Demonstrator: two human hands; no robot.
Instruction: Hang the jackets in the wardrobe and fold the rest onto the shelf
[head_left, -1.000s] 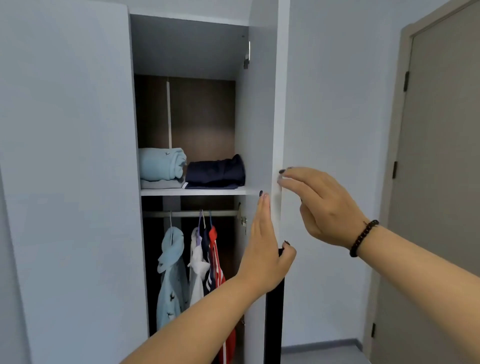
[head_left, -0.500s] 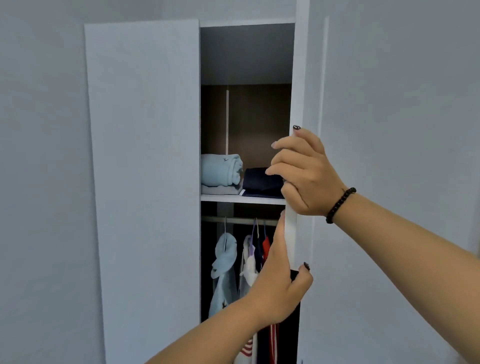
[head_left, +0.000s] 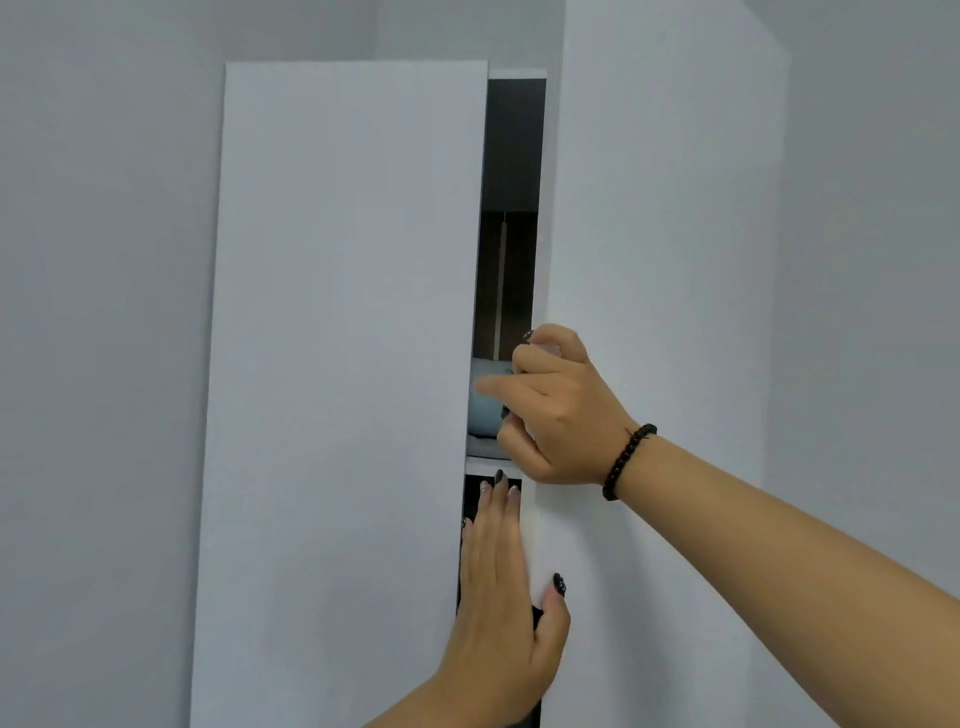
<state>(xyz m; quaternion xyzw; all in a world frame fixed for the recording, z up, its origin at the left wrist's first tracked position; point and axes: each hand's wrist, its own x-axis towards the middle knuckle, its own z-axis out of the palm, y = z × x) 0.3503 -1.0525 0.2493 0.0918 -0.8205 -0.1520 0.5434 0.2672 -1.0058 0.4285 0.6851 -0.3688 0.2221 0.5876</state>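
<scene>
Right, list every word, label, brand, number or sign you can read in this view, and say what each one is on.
None: no readable text shows anywhere.
Left wardrobe door: plain, no label.
Right wardrobe door: plain, no label.
Folded light blue garment in the gap: no tag or print visible.
Bead bracelet on the right wrist: no markings to make out.

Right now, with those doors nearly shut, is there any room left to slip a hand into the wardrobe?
Only the narrow gap between the left door and the right door. Its upper stretch, above the right hand, looks bare. Lower down it is crowded: the right hand grips the right door's edge in front of the folded light-blue garment, and the left hand fills the gap below the shelf.
</scene>
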